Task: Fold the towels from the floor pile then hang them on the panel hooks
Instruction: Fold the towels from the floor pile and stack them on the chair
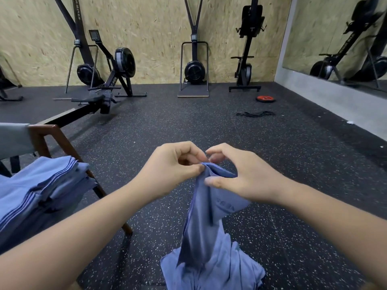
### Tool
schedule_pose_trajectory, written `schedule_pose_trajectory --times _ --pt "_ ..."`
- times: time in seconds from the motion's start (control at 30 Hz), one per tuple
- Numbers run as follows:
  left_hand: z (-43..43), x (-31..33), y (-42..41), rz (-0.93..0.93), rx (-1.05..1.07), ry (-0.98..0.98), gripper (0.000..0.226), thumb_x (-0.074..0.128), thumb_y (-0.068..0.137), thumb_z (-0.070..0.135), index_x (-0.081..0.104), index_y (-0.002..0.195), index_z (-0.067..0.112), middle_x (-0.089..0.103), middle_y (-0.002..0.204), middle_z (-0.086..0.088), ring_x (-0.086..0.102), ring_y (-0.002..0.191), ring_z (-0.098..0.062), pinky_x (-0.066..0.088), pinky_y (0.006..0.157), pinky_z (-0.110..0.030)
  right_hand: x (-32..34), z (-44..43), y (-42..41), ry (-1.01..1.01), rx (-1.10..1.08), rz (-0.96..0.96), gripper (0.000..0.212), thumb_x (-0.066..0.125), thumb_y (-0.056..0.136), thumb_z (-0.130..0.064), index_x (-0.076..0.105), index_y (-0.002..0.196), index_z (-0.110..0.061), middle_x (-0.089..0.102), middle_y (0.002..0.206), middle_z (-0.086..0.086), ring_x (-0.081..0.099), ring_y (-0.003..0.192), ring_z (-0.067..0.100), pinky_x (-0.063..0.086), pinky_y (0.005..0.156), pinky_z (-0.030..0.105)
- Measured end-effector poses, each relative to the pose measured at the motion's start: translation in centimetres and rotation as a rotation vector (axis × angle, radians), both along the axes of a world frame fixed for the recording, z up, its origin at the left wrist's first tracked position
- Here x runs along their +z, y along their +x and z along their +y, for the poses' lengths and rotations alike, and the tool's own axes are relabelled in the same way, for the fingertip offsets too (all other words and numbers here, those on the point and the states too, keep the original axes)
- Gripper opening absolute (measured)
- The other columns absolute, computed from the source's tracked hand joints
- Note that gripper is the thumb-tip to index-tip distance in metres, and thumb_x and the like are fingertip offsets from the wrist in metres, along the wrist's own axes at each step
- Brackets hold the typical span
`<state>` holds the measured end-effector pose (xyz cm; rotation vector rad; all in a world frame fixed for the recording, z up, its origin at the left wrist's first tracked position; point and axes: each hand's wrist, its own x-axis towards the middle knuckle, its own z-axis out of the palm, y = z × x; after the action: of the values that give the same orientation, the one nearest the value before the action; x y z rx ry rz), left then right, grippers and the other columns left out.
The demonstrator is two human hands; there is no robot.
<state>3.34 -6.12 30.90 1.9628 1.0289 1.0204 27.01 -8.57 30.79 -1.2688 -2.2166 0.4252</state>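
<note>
Towel (206, 208) hanging, top edge pinched by left hand (171, 166), right hand (240, 174)

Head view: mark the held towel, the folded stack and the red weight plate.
held towel (201, 216), head view, hanging middle of the cloth.
folded stack (31, 185), head view, top towel's flat face.
red weight plate (265, 99), head view, its centre.

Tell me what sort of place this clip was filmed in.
Most likely a gym: a rowing machine stands by the chipboard wall, a red weight plate lies on the speckled rubber floor, and a mirror hangs at right.
</note>
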Motion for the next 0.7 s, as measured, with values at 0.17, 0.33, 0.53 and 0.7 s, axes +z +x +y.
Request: schedule_pose_trajectory --times 0.17,0.33,0.53,0.7 --pt "0.2 -0.9 0.9 0.010 0.003 0.051 0.026 0.076 0.090 0.013 0.061 0.103 0.029 0.081 0.089 0.004 0.062 0.069 -0.024 0.048 0.066 -0.037 -1.4 0.9 -0.9 -0.036 0.029 0.141 0.009 0.072 0.094 -0.036 0.069 0.100 -0.030 0.076 0.089 -0.005 0.071 0.084 0.020 0.056 0.082 0.051" --pt "0.5 -3.2 1.1 -0.112 -0.032 -0.134 0.036 0.080 0.079 0.024 0.058 0.107 0.027 0.072 0.090 0.005 0.064 0.083 -0.017 0.052 0.081 -0.042 -1.4 1.3 -1.3 -0.025 0.000 0.231 0.012 0.065 0.097 -0.037 0.069 0.093 -0.027 0.076 0.084 -0.001 0.070 0.083 0.029 0.055 0.078 0.055" --pt "1.3 -7.1 0.6 -0.012 -0.113 -0.311 0.020 0.081 0.089 0.006 0.064 0.101 0.008 0.068 0.084 -0.001 0.058 0.078 -0.015 0.046 0.075 -0.034 -0.2 1.7 0.1 0.018 -0.076 0.265 0.010 0.064 0.103 -0.020 0.068 0.095 -0.024 0.073 0.087 -0.003 0.065 0.086 0.021 0.050 0.082 0.042" --pt "1.6 -9.1 -0.3 0.133 -0.069 -0.260 0.016 0.076 0.080 0.020 0.064 0.090 0.024 0.069 0.080 0.003 0.059 0.075 -0.013 0.046 0.075 -0.037 0.9 2.3 2.3 0.058 -0.142 0.359 0.011 0.065 0.104 -0.019 0.070 0.096 -0.023 0.074 0.087 -0.005 0.061 0.078 0.008 0.046 0.078 0.037"
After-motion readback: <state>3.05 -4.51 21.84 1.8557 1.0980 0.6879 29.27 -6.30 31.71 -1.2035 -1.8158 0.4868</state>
